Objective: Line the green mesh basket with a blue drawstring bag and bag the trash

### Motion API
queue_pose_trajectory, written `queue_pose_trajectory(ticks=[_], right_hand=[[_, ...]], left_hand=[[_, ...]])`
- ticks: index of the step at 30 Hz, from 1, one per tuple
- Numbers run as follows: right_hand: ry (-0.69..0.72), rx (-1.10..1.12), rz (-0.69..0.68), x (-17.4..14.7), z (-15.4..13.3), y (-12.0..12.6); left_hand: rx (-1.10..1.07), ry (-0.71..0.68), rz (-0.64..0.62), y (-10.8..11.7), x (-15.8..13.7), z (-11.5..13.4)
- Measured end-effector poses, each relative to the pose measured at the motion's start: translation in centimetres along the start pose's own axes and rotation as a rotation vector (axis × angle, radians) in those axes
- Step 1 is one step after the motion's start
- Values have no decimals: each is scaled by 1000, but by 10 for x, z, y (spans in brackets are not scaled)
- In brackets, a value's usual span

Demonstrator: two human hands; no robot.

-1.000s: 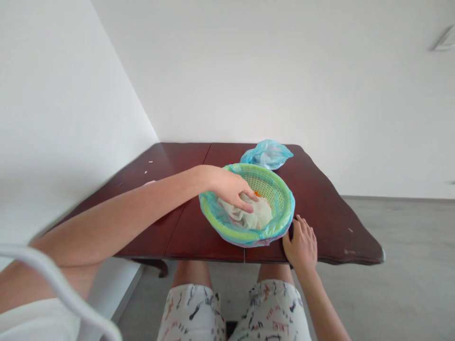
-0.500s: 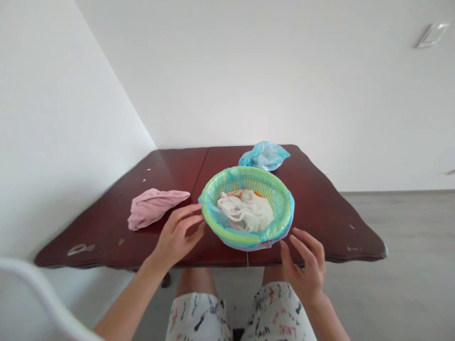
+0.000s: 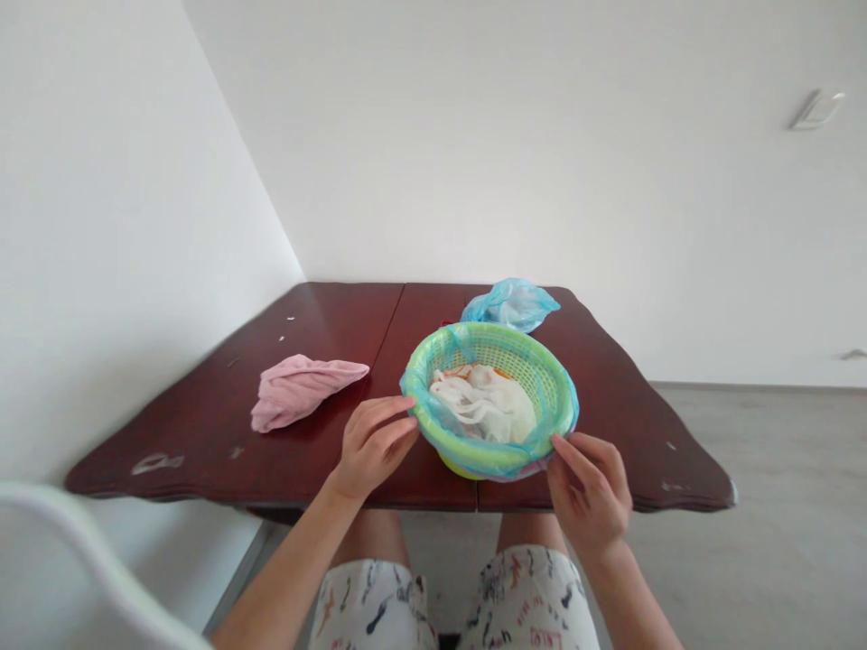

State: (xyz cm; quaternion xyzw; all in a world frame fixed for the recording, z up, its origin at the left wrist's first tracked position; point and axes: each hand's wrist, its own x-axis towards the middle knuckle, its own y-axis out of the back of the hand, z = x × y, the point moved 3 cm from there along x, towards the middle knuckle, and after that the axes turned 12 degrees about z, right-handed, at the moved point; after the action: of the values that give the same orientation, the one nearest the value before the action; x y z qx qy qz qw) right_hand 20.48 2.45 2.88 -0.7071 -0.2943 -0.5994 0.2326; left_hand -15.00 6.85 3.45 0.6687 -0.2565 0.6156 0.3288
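A green plastic basket (image 3: pixel 488 336) stands near the table's front edge, with a thin blue plastic bag (image 3: pixel 467 450) spread over its rim. Inside it lies a crumpled white bundle (image 3: pixel 484 402), and something orange shows behind that. My left hand (image 3: pixel 376 442) grips the bag-covered rim at the left, thumb and fingers closed at the edge. At the right front, my right hand (image 3: pixel 589 483) pinches the rim and the bag there. The fingertips of both hands are partly hidden.
A folded pink cloth (image 3: pixel 302 393) lies left on the dark red table (image 3: pixel 325 316). Behind the basket is a crumpled blue bag (image 3: pixel 513 305), with a small red thing partly hidden beside it. White walls border the back and left; a white curved bar (image 3: pixel 81 551) is at lower left.
Both hands have closed onto the basket's rim. The basket has shifted slightly right, and more of its green underside shows at the front. The view has also moved a little.
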Motion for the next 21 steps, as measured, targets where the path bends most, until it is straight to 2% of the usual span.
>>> queue_pose_trajectory(ticks=[6,10,17,21], right_hand=[[3,38,17,6,-5,5],[-73,93,19,13,-7,3],[-135,101,-100,30,-11,5],[-157,145,-100,34,-11,8]], left_hand=[[139,-33,36,-6,-4,4],[137,-24,42,-12,-1,4],[63,0,-106,-13,-3,5],[-52,38,-111,-12,-4,9]])
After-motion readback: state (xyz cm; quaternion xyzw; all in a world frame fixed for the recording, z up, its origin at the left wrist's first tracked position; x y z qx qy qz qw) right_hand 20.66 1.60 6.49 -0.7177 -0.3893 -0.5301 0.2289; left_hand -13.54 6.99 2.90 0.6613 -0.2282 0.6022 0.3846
